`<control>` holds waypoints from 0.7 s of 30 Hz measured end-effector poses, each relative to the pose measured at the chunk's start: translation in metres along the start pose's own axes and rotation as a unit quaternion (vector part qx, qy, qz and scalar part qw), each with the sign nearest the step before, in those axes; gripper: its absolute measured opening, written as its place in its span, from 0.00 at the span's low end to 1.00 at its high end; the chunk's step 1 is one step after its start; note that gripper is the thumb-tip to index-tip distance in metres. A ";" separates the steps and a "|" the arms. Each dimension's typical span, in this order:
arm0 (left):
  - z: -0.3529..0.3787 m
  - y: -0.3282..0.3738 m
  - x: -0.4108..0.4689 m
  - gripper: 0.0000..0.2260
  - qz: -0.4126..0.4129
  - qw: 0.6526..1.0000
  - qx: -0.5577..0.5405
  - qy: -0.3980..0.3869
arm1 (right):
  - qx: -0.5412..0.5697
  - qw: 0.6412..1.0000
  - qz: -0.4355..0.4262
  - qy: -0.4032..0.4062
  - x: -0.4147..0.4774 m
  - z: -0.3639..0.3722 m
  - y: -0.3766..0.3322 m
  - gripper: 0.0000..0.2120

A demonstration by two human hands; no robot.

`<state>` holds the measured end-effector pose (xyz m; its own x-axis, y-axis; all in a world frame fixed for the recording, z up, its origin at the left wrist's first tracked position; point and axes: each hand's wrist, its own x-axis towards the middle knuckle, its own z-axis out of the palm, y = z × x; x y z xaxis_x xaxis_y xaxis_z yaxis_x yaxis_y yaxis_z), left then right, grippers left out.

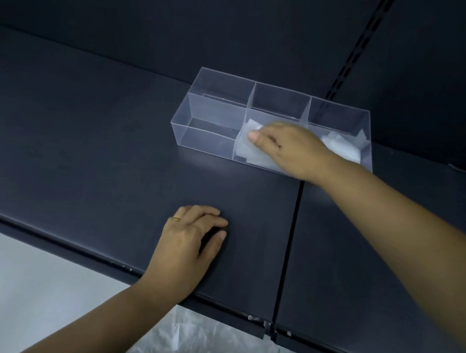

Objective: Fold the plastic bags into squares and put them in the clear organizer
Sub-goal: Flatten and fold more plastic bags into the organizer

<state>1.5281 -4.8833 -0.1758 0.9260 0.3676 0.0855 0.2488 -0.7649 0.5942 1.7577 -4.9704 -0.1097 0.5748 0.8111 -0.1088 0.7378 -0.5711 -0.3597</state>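
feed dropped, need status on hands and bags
Left hand idle on shelf, holding nothing. Right hand holds folded bag in organizer middle front compartment. Second bag already in right compartment. Nothing blocking.

A dark matte shelf [115, 135] is spanning the view, a seam [291, 240] splitting it (front to back). Behind it a dark panel [157, 10] is rising with a slotted upright [357, 45]; below it pale floor [13, 282] is showing.

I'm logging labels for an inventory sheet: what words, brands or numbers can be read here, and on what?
None: no readable text in view.
The clear organizer, the folded bag in it and the dark shelf show no print.
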 end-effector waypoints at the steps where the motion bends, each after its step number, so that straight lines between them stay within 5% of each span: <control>1: 0.001 0.000 -0.003 0.11 0.006 1.000 0.010 -0.010 | -0.022 0.998 0.017 -0.053 0.000 0.002 -0.001 0.31; 7: 0.005 0.000 -0.027 0.31 0.054 0.977 0.173 -0.114 | -0.064 0.996 0.032 -0.057 -0.007 0.001 -0.010 0.36; 12: 0.001 -0.003 -0.045 0.30 0.074 0.962 0.235 -0.118 | 0.036 0.984 -0.106 0.139 -0.085 0.021 -0.045 0.24; 14: 0.001 -0.007 -0.054 0.30 0.076 0.961 0.239 -0.114 | 0.091 0.968 -0.174 0.156 -0.137 0.044 -0.065 0.18; 18: -0.001 -0.014 -0.070 0.30 0.069 0.959 0.256 -0.103 | 0.102 0.969 -0.223 -0.034 -0.241 0.111 -0.078 0.16; 21: -0.002 -0.019 -0.081 0.30 0.058 0.962 0.253 -0.091 | 0.227 0.954 0.076 -0.183 -0.287 0.138 -0.063 0.18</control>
<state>1.4481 -4.8980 -0.1925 0.9787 0.2011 -0.0419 0.2048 -0.9713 0.1211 1.4969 -5.1498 -0.1834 0.4400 0.7602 -0.4780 0.3786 -0.6398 -0.6688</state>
